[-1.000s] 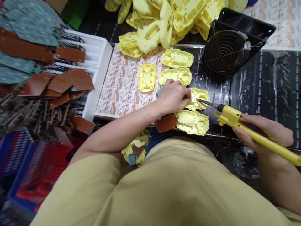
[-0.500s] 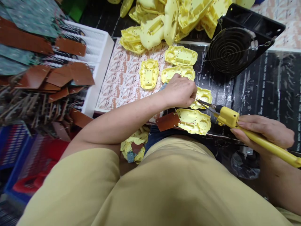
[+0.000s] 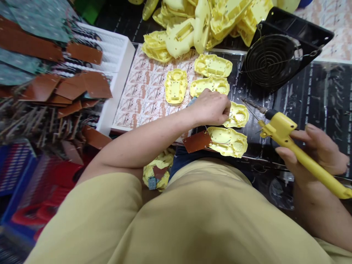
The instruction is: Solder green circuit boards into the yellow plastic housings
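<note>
My right hand [image 3: 316, 154] grips a yellow soldering iron [image 3: 291, 143] whose tip points up and left, lifted clear of the work. My left hand [image 3: 211, 108] is curled, fingers pinched at the left edge of a small yellow plastic shell [image 3: 239, 115]; what they pinch is too small to name. Just below lies a larger yellow shell [image 3: 228, 141] with a brown circuit board [image 3: 197, 141] at its left end. Three more yellow shells [image 3: 176, 86] lie in rows behind my left hand.
A heap of yellow shells [image 3: 203, 22] fills the back. A black fan [image 3: 275, 55] stands at the right. A white tray [image 3: 121, 73] and piles of brown and green circuit boards [image 3: 68, 88] lie at the left. Blue and red crates [image 3: 16, 183] sit lower left.
The soldering iron has lifted up and to the right, away from the small yellow shell. My left hand has stayed at that shell.
</note>
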Demonstrator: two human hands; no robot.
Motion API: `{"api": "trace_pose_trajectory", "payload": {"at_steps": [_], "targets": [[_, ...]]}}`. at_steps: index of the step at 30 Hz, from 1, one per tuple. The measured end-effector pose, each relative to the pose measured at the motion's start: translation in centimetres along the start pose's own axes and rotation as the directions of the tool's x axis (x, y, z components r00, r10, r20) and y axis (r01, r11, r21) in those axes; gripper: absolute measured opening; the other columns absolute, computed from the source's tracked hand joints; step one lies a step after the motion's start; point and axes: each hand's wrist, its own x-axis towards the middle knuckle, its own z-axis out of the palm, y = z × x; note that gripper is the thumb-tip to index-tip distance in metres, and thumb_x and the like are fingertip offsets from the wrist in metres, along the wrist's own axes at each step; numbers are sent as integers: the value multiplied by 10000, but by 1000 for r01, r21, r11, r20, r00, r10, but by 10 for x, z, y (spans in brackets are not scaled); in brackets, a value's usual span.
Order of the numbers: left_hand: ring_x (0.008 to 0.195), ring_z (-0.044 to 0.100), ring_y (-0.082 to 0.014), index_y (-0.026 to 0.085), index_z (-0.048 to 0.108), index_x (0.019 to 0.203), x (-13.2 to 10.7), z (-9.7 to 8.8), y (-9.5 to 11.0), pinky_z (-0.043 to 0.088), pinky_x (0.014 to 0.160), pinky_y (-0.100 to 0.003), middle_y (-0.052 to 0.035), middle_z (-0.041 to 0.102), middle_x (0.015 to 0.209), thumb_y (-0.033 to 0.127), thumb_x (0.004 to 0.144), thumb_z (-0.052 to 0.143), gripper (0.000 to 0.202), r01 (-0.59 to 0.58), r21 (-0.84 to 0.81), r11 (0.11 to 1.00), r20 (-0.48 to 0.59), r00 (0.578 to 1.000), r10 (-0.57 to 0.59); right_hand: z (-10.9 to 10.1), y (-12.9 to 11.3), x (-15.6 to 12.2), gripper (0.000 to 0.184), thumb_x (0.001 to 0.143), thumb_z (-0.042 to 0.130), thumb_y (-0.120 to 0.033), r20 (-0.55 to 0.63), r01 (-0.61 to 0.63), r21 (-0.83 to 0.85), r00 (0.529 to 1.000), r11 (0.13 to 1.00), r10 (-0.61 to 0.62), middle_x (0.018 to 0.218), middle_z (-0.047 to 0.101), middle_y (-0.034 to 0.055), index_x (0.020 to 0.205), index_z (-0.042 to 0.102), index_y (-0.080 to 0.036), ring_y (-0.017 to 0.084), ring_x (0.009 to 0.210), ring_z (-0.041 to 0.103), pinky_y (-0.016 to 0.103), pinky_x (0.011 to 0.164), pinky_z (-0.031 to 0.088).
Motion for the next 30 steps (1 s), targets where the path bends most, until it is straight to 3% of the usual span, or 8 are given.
{"api": "trace_pose_trajectory", "payload": {"at_steps": [5,13,16,19,22,25,28,30], "targets": [[1046,700,-279,216,834,931,-8,7,0,457,1071,-490,-53,798,915,215,915,639,196,-16,5,1000,-63,998,17,12,-19,27,625,1113,510,-586,5,278,26,961,960,-278,1007,833,39,1639,509,-249,173,782,801,255,716,645],[1195,689,-301,217,840,1121,-26,16,-17,441,1134,-506,-94,819,1194,243,1034,569,286,-105,-12,994,-183,978,101,17,-21,50,523,1125,505,-599,52,255,-47,966,966,-253,873,816,-4,1472,657,-239,143,718,768,227,689,595],[1404,618,-344,185,748,1395,-22,12,-33,417,1205,-533,-155,694,1523,331,1090,526,404,-28,37,999,-301,953,38,29,-17,63,352,1134,540,-498,183,217,-52,962,975,-204,804,802,-19,1240,780,-263,125,663,742,203,663,565],[1563,515,-334,115,647,1531,-16,11,-38,378,1290,-482,-198,538,1688,356,1123,491,498,70,107,992,-221,974,-45,46,-11,81,224,1103,609,-398,250,258,30,933,966,-257,857,813,-10,1103,799,-278,133,692,758,207,657,560],[1603,485,-287,80,595,1580,-13,13,-31,373,1315,-409,-200,534,1690,389,1151,450,548,42,130,991,-139,990,-23,73,1,101,196,1094,617,-406,215,334,124,910,934,-354,966,820,23,1147,757,-280,183,817,799,246,682,580],[1568,527,-289,122,628,1558,-20,7,-34,443,1269,-434,-172,554,1683,353,1143,462,503,28,166,986,-193,981,4,105,15,117,239,1096,579,-438,220,326,150,910,934,-353,988,813,31,1196,738,-291,202,822,796,268,664,586],[1320,707,-280,141,798,1302,-46,-18,-62,571,1059,-397,-153,762,1419,109,1040,492,404,104,252,962,-174,983,-61,125,25,125,266,1076,562,-448,331,362,117,864,925,-380,1007,819,49,1173,757,-296,226,871,798,284,679,606],[1134,759,-261,140,839,1158,-71,-43,-96,586,886,-367,-141,827,1170,-26,931,464,468,296,321,900,-158,953,-257,128,28,127,279,1075,545,-446,375,419,105,823,902,-427,1031,822,62,1169,764,-300,237,908,799,287,678,611]]}}
